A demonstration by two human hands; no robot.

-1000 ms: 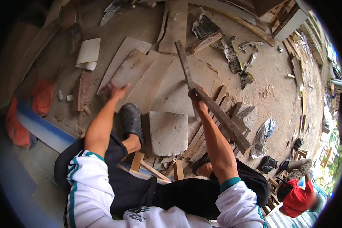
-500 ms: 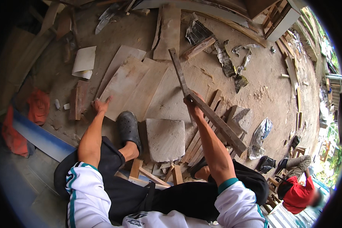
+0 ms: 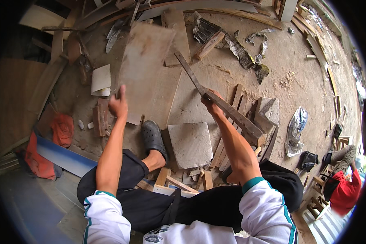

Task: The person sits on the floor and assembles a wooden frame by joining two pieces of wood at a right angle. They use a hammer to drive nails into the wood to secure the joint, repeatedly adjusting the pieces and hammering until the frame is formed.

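Observation:
My left hand [image 3: 118, 105] is closed on the lower left edge of a thin plywood board [image 3: 144, 57], which is raised and slightly blurred. Another plywood sheet [image 3: 166, 91] lies on the ground beneath it. My right hand [image 3: 212, 102] grips a dark wooden piece [image 3: 242, 120] made of two lengths meeting at a wide angle, close to their joint. One arm of it points away from me, the other runs back over my forearm toward the right. A pale, rough square block [image 3: 190, 145] lies between my feet.
Several wood strips [image 3: 236, 95] and a stone-like block [image 3: 267, 114] lie at the right. Crumpled silvery sheeting [image 3: 297, 130] is farther right, near a person in red [image 3: 345, 193]. Wood scraps [image 3: 101, 116], an orange cloth [image 3: 62, 129] and a blue-white panel [image 3: 65, 154] are at left.
My left hand has lifted the plywood board off the ground, moving it away from me. My right hand still holds the angled wooden piece. The whole view has shifted slightly.

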